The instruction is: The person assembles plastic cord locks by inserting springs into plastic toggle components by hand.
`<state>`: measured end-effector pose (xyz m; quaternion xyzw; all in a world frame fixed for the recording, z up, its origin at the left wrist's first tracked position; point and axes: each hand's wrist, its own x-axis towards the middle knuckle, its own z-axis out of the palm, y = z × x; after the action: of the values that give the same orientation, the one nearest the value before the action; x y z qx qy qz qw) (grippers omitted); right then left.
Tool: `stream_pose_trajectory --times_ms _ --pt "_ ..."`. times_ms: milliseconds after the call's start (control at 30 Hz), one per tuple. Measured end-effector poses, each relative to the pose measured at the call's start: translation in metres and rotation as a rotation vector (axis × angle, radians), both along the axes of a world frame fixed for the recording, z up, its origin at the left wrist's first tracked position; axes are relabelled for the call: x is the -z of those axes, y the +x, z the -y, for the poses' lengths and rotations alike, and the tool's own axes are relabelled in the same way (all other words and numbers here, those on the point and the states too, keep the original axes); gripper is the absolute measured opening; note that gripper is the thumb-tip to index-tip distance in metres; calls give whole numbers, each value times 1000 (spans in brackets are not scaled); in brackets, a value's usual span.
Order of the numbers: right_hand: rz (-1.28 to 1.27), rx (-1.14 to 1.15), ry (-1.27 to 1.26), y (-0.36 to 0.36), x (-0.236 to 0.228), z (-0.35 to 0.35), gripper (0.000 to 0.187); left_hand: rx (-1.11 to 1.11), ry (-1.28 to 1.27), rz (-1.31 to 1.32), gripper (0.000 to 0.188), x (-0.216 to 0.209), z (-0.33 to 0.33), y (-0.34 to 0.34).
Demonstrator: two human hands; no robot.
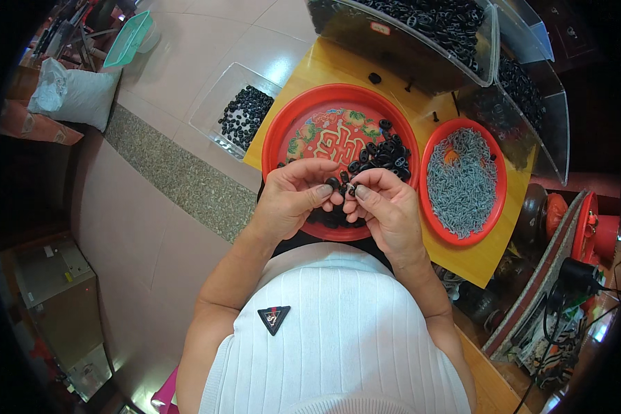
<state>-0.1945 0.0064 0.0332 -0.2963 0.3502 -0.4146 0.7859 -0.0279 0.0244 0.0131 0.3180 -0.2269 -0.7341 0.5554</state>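
Over a round red tray (272, 127) with a printed pattern, my two hands meet at the fingertips. My left hand (290, 196) pinches a small black plastic part (333, 183) between thumb and index finger. Close beside it, my right hand (393, 210) is closed on another small black piece (352, 189), mostly hidden by the fingers. Loose black oval parts (393, 153) are heaped on the tray's right side, and more lie under my hands. To the right, a smaller red tray (502, 190) holds a pile of grey screws (461, 186).
Both trays rest on a yellow board (324, 65). Clear bins (393, 52) full of black parts stand at its far right. A clear box (207, 114) of small black pieces sits on the floor, left. A white sack (83, 93) and a metal cabinet (58, 303) are farther left.
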Motion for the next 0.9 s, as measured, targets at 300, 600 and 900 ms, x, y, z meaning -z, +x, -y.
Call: stream_pose_trajectory --times_ms 300,600,900 --pt "33 -31 35 9 4 3 14 59 -25 74 26 -1 -3 1" --pt "8 -53 35 8 2 4 14 -32 -105 221 15 5 -3 1" --pt "18 -67 27 8 -1 4 13 -46 -79 159 13 -3 -6 1"
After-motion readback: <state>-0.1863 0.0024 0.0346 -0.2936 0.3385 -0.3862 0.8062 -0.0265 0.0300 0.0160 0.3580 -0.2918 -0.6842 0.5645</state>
